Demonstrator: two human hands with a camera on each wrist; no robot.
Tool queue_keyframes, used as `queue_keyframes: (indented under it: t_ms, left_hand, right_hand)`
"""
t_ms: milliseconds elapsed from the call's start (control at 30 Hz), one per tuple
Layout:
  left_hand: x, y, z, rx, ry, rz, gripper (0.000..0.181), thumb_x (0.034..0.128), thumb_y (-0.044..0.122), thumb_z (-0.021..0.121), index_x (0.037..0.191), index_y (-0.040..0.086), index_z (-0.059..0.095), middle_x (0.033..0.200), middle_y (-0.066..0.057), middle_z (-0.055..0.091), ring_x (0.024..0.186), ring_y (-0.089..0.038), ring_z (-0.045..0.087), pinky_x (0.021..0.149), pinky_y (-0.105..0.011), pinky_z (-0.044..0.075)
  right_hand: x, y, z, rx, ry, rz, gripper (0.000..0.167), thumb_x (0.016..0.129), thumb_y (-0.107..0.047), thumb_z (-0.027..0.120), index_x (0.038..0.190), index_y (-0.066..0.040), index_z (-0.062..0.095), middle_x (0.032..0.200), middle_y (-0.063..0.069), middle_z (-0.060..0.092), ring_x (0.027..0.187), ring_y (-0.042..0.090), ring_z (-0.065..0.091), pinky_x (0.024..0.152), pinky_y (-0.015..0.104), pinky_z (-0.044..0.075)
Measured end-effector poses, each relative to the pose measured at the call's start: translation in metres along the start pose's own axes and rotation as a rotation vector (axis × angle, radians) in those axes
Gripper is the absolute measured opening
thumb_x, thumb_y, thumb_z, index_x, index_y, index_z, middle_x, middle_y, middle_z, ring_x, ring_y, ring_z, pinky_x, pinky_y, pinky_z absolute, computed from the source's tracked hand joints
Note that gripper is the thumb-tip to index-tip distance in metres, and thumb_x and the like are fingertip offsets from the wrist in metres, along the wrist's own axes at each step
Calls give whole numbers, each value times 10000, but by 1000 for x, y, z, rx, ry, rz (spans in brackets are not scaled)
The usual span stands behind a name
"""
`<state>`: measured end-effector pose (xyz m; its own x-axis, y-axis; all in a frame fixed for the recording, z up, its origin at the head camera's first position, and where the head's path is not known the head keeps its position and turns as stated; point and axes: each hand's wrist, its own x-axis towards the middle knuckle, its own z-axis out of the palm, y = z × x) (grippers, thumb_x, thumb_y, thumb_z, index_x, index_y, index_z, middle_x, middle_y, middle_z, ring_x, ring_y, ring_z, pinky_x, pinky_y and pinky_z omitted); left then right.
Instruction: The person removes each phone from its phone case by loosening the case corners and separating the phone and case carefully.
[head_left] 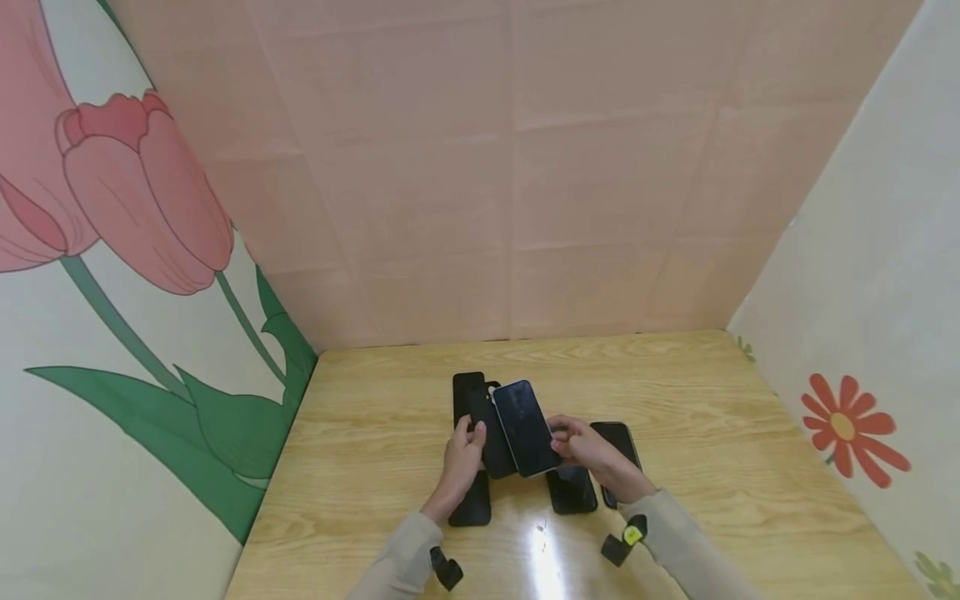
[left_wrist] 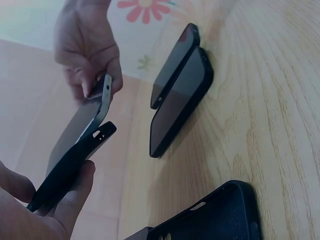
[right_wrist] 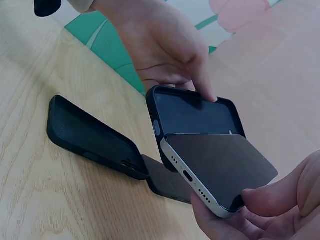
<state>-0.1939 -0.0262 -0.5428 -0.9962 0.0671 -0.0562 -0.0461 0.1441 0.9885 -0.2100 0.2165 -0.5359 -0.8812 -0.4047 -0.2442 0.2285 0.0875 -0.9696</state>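
My left hand (head_left: 461, 462) grips a black phone case (right_wrist: 195, 112) by its sides, its hollow inner face showing in the right wrist view. Between the thumb and fingers of my right hand (head_left: 588, 450) is a smartphone (head_left: 527, 429) with a dark screen and a silver edge. Its charging port faces the right wrist camera. Held above the table, the phone slants across the case, overlapping part of it and not seated inside. In the left wrist view, the phone's edge (left_wrist: 103, 97) lies close to the case's cutout end (left_wrist: 102, 132); whether they touch, I cannot tell.
Beneath my left hand, another black case (right_wrist: 95, 135) lies hollow side up on the wooden table (head_left: 375, 450), with a dark phone (head_left: 467, 390) beyond it. To the right lie two more dark phones, one nearer (head_left: 573, 492) and one farther right (head_left: 618, 437).
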Motion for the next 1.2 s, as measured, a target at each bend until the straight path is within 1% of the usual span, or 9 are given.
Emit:
queue_keyframes:
  t_ms: [167,400,633,733,833,900,1000,1100,1200]
  left_hand:
    - [0,1,-3,36,13,-27,554,1078,298,416,1486,-63,313,1251,-308,575,829,-260,647,713,-402,556]
    - [2,1,-6,44,17,-35,562,1078,310,412,1485,-64,312,1270,-310,567,852,-276,655,722,-405,556]
    - [3,0,-10,46,43,-31,581,1077,308,418,1477,-99,310,1305,-337,536,908,-302,653,722,-410,557]
    - [2,0,-12,54,55,-35,580,1077,296,422,1474,-112,307,1304,-341,535,838,-296,650,701,-401,554]
    - [3,0,-14,48,65,-32,555,1077,283,423,1465,-103,334,1274,-326,562,787,-270,644,678,-387,551]
    - [4,1,-16,45,72,-26,510,1078,279,424,1441,-77,390,1220,-297,601,759,-245,637,660,-371,545]
    - [5,2,-18,40,81,-13,425,1078,270,424,1369,-33,484,1086,-233,654,694,-214,605,626,-344,522]
    - [6,2,-20,35,87,-2,379,1077,258,428,1320,-17,524,1003,-189,670,663,-202,592,605,-325,508]
    - [6,2,-22,31,91,9,382,1077,246,428,1327,-28,520,1021,-206,678,700,-215,623,602,-332,521]
  right_hand:
    - [-1,-1,-2,-12,17,12,318,958,91,442,1276,102,446,993,141,702,834,216,682,798,419,542]
    - [0,-2,-5,-23,26,11,320,959,95,433,1278,110,450,973,138,706,810,203,681,779,399,532]
    - [2,0,-8,-19,26,6,325,968,90,426,1291,113,448,955,111,702,809,183,671,819,461,521]
    - [2,1,-9,-20,35,8,336,970,86,428,1305,118,435,953,103,701,812,185,671,828,479,517]
    - [3,2,-8,-36,65,17,373,976,68,443,1342,127,406,944,97,682,811,182,657,832,479,516]
    - [5,3,-7,-39,82,18,395,982,59,446,1365,134,389,940,104,670,810,184,650,848,488,514]
    - [10,6,-6,-39,93,-7,401,990,60,445,1374,155,379,947,138,663,817,193,652,854,490,522]
    - [14,9,-3,-40,94,-43,395,994,70,434,1368,183,375,972,193,674,826,214,669,844,490,532]
    - [17,13,1,-56,128,-52,413,994,69,434,1380,194,362,974,209,663,826,215,666,833,476,538]
